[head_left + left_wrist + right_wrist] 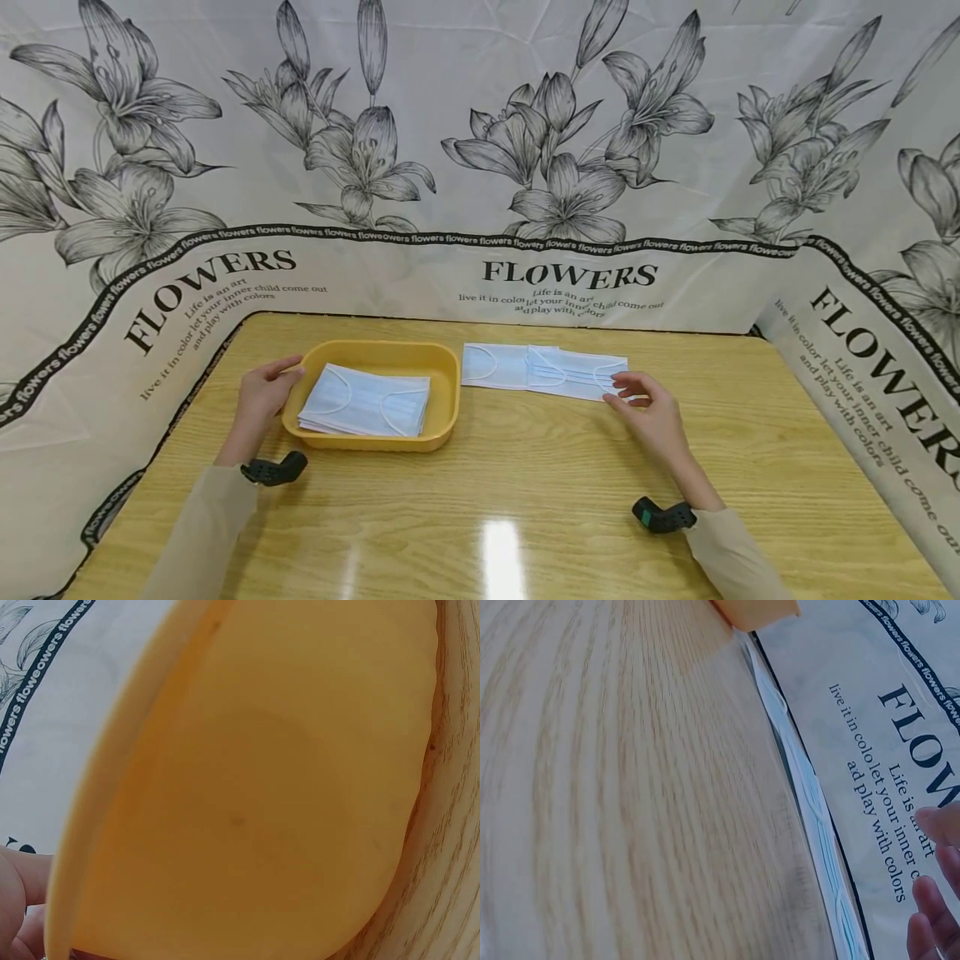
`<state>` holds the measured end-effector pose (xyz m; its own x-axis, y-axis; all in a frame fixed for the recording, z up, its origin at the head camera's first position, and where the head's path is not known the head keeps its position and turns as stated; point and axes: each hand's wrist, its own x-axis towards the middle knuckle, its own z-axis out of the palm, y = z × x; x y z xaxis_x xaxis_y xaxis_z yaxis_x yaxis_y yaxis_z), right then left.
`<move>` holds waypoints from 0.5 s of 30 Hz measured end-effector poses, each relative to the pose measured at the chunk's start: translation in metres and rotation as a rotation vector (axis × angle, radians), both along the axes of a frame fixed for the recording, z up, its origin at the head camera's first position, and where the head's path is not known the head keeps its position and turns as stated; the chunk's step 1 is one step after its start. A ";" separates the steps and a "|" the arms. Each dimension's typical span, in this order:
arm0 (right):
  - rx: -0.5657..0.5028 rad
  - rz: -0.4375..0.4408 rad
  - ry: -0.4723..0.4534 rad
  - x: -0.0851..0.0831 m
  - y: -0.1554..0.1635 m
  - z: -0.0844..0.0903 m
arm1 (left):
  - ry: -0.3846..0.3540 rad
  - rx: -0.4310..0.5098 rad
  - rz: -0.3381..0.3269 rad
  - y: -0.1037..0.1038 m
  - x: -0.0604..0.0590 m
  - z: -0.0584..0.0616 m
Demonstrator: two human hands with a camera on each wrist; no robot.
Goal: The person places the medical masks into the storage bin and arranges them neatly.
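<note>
Wood-grain tabletop (525, 500), glossy and pale yellow-brown, fills the scene, fenced on 3 sides by a white cloth backdrop (480, 167) printed with grey lilies and the word FLOWERS. Everything is placed relative to 1 yellow plastic tray (442, 375), a shallow rounded rectangle sitting left of centre near the back edge of the table. Inside the tray lies 1 neat stack of pale blue face masks (365, 400), flat, pleated, with thin white ear loops; the number in the stack cannot be told. Just right of the tray, apart from its wall, 2 more masks (543, 367) lie flat on the wood, overlapping each other, close to the backdrop's lower edge. Left hand (264, 395) rests against the tray's left rim, fingers gently curved along the wall with the thumb on top of the rim; the left wrist view shows only the tray's smooth outer wall and fingertips (19, 900) beside it. Right hand (651, 412) is to the right of the tray, at the right end of the loose masks, fingers slightly apart and relaxed, tips touching the nearest mask's edge. Bare wood stretches wide in front of the tray toward the person and to the far right. Both sleeves are beige.
</note>
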<state>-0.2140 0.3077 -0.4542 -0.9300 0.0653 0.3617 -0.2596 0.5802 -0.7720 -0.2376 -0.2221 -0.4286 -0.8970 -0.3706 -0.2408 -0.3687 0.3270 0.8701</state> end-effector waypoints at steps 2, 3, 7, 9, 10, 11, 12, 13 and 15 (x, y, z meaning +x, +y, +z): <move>0.007 -0.009 0.006 -0.002 0.003 -0.002 | 0.002 0.000 0.000 0.000 0.000 0.000; 0.011 -0.013 0.008 -0.004 0.005 -0.003 | 0.003 0.001 0.001 -0.001 0.000 0.000; 0.020 -0.031 -0.019 -0.007 0.009 -0.005 | 0.007 0.008 0.002 -0.001 0.000 0.000; 0.024 -0.042 -0.039 -0.008 0.011 -0.006 | 0.004 0.007 -0.002 -0.001 0.001 0.000; 0.026 -0.047 -0.046 -0.009 0.013 -0.006 | 0.002 0.005 -0.006 -0.001 0.001 0.000; 0.022 -0.050 -0.051 -0.010 0.014 -0.007 | -0.001 0.003 -0.008 -0.001 0.001 -0.001; 0.016 -0.051 -0.053 -0.011 0.015 -0.007 | -0.005 0.000 -0.011 0.000 0.002 0.000; 0.012 -0.051 -0.052 -0.012 0.016 -0.008 | -0.008 0.001 -0.013 0.000 0.002 0.000; -0.001 -0.043 -0.048 -0.015 0.020 -0.009 | -0.015 0.002 -0.016 0.000 0.003 0.000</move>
<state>-0.2289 0.3273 -0.4634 -0.9425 0.1063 0.3170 -0.1970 0.5894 -0.7834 -0.2350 -0.2216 -0.4285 -0.8992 -0.3552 -0.2555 -0.3767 0.3314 0.8650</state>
